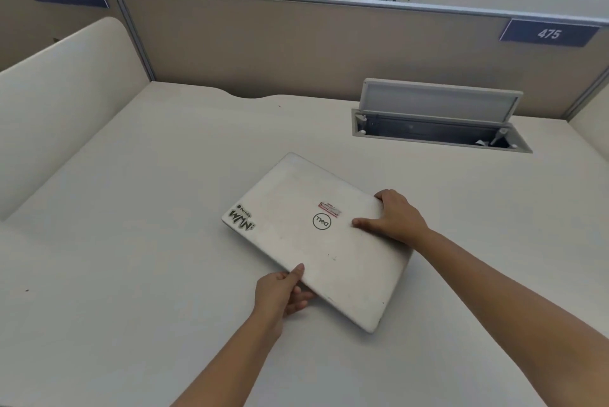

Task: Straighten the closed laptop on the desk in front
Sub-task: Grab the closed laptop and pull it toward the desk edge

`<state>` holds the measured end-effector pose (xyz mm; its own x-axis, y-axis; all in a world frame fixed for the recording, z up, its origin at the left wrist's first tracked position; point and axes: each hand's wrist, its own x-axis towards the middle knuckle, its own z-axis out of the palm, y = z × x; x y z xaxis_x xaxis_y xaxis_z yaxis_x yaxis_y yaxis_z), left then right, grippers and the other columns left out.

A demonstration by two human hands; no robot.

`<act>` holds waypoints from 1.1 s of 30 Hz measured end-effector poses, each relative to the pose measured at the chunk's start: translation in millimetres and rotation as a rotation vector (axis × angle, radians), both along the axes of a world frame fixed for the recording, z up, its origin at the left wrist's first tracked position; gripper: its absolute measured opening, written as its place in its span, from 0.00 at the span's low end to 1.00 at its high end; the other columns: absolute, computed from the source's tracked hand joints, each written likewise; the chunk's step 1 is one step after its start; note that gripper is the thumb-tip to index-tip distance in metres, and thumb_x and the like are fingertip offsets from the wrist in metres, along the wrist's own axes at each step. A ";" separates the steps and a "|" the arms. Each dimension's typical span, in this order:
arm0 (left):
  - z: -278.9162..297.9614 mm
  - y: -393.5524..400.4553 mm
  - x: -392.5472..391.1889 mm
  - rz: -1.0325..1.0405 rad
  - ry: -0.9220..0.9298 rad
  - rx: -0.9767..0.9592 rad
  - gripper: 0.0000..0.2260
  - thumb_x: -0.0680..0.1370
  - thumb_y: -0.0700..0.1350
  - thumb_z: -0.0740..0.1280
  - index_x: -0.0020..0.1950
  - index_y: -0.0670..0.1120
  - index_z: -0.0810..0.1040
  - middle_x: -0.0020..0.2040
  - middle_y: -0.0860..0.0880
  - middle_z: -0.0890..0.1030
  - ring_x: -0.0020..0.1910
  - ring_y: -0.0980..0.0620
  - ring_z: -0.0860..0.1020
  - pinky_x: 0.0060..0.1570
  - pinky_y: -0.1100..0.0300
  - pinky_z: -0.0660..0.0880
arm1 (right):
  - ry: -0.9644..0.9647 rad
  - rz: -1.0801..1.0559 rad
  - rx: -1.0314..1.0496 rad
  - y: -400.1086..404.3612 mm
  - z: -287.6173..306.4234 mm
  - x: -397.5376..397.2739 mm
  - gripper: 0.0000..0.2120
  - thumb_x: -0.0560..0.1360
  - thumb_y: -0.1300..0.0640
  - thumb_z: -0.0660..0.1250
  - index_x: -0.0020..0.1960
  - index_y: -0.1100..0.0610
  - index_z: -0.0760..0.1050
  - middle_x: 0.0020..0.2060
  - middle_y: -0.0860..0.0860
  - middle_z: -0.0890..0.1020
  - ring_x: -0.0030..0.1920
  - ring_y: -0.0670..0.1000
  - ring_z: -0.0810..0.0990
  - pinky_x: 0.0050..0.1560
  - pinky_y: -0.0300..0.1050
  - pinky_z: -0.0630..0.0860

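Note:
A closed silver laptop [306,235] with stickers on its lid lies skewed on the pale desk [148,209], its long edges running diagonally from upper left to lower right. My left hand [280,294] grips its near long edge, thumb on top and fingers underneath. My right hand [392,217] holds its right corner, fingers spread over the lid and wrapped round the far edge.
An open cable box [438,123] with a raised flap is set into the desk at the back right. Beige partition panels [296,44] close off the back and both sides. Plants stand behind the back panel.

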<state>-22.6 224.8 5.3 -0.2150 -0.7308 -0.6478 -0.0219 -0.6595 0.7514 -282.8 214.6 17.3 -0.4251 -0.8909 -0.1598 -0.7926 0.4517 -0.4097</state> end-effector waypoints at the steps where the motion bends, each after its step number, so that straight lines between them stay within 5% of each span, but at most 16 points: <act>1: -1.4 1.6 0.6 -0.015 -0.008 0.001 0.14 0.74 0.42 0.68 0.31 0.42 0.69 0.20 0.51 0.74 0.22 0.53 0.80 0.21 0.65 0.76 | -0.002 0.003 0.003 2.3 -1.6 0.2 0.39 0.60 0.29 0.69 0.60 0.53 0.67 0.58 0.50 0.73 0.60 0.50 0.71 0.52 0.48 0.69; 33: -2.8 5.9 0.8 -0.209 -0.219 -0.056 0.14 0.74 0.47 0.68 0.35 0.41 0.69 0.19 0.47 0.75 0.25 0.49 0.82 0.22 0.62 0.74 | -0.048 0.149 0.101 -10.9 -8.0 -4.0 0.35 0.62 0.31 0.68 0.59 0.55 0.68 0.56 0.50 0.71 0.59 0.50 0.69 0.56 0.48 0.70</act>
<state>-21.9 230.7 2.5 -0.2238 -0.7218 -0.6549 -0.3182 -0.5810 0.7491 -286.8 203.7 9.4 -0.2795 -0.9217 -0.2690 -0.8342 0.3718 -0.4072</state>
